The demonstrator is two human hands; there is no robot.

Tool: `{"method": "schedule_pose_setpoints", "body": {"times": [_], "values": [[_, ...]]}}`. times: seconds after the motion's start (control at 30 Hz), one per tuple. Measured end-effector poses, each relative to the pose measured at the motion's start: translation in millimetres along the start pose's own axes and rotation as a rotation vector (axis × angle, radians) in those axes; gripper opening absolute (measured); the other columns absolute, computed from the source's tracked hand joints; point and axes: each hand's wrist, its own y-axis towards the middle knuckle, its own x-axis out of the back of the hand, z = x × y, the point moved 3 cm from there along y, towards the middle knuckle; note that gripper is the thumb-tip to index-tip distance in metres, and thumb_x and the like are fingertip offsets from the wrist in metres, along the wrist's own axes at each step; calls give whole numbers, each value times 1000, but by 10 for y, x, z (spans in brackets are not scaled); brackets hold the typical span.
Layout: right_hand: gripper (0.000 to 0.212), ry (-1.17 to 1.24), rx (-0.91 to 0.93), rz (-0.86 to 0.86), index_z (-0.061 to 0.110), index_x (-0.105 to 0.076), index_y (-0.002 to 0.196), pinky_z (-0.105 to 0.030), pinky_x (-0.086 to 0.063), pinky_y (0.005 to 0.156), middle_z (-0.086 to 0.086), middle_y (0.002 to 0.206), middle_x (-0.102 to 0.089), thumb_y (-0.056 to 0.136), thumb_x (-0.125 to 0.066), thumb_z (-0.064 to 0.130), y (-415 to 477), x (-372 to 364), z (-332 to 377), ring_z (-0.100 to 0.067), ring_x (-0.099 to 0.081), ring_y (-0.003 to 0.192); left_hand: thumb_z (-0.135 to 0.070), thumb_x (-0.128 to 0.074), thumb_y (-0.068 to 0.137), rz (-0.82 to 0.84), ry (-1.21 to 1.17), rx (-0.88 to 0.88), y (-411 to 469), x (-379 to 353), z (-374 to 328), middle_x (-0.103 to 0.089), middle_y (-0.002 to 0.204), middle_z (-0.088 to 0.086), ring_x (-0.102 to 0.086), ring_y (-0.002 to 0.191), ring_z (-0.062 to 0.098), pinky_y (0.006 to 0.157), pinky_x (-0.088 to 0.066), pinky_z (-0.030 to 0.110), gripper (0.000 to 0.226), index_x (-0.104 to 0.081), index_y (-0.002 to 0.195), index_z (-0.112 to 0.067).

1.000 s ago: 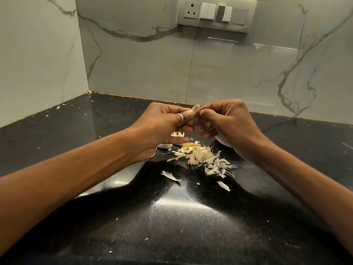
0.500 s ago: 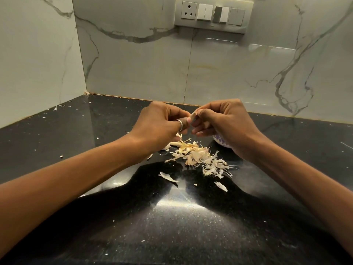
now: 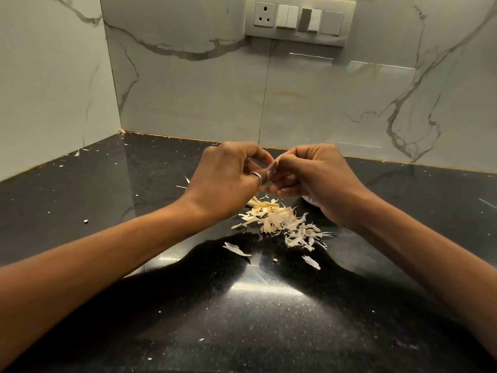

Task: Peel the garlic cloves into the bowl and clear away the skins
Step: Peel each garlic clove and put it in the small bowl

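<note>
A pale garlic clove [image 3: 272, 166] is pinched between my two hands above the black counter. My left hand [image 3: 228, 181], with a ring on one finger, grips it from the left. My right hand [image 3: 316, 179] grips it from the right, fingertips on its skin. Below the hands lies a heap of dry garlic skins [image 3: 282, 222], with two loose flakes nearer me. A small white bowl [image 3: 309, 199] shows only as a sliver under my right hand; its contents are hidden.
The black stone counter [image 3: 107, 184] runs into a corner of marble-tiled walls on the left and behind. A switch panel with a socket [image 3: 298, 18] hangs on the back wall. Small skin crumbs dot the counter.
Both hands stay together on the clove, with the fingers shifting slightly as they work at its skin. The white piece visible under my left hand earlier is now hidden.
</note>
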Motion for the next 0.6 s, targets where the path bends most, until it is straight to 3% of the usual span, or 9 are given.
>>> {"method": "schedule_pose_setpoints", "body": {"times": [0.1, 0.23, 0.4, 0.6], "values": [[15, 113, -67, 36, -6, -69, 89, -23, -58, 59, -24, 87, -74, 96, -60, 4, 9, -8, -4, -21, -70, 66, -16, -77, 88, 28, -123, 70, 6, 4, 14, -76, 76, -1, -74, 71, 12, 72, -63, 41, 17, -74, 104, -21], [16, 141, -97, 57, -5, -69, 95, -23, -58, 61, -20, 85, -74, 99, -58, 7, 25, 2, -17, -19, -71, 67, -11, -75, 89, 119, -229, 134, 8, 10, 5, -77, 80, 2, -75, 74, 18, 76, -63, 42, 39, -66, 123, -28], [15, 164, -105, 63, -5, -68, 96, -23, -59, 61, -15, 82, -74, 99, -58, 6, 19, -5, -9, -19, -72, 67, -11, -73, 90, 133, -236, 141, -3, 22, -8, -76, 81, 4, -75, 74, 19, 75, -63, 45, 31, -71, 116, -29], [20, 143, -101, 38, -10, -66, 103, -23, -59, 58, -21, 88, -75, 99, -60, 9, 23, 3, 1, -22, -71, 69, -8, -72, 91, 133, -292, 158, -1, 4, -13, -76, 84, 6, -76, 78, 22, 78, -63, 46, 31, -69, 114, -27]]}}
